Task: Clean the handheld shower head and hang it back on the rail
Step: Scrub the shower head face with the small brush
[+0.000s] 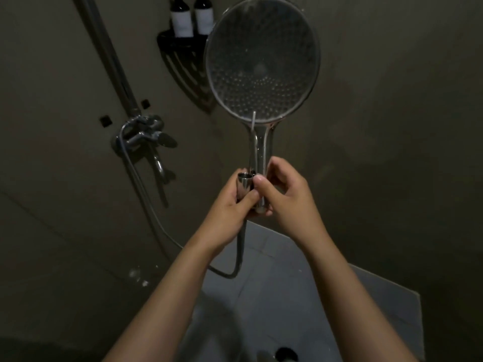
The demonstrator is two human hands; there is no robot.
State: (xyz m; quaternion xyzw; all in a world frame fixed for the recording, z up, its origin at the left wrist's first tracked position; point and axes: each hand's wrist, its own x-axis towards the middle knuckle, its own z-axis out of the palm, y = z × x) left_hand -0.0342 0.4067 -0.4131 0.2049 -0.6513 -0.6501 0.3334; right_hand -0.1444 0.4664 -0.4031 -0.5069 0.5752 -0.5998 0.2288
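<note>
The handheld shower head (262,60) stands upright in the middle of the view, its round nozzle face towards me and wet. My right hand (285,190) grips the bottom of its chrome handle. My left hand (235,199) holds the chrome hose connector (244,182), which sits beside the handle's end. The hose (146,199) loops down from the connector and runs up to the mixer tap (146,135) on the left wall. The vertical rail (109,56) rises above the tap.
A black corner shelf (173,43) carries two dark bottles (192,17) behind the shower head. A grey tiled floor (295,291) lies below my arms, with a dark drain (286,354) at the bottom edge. The walls are dim.
</note>
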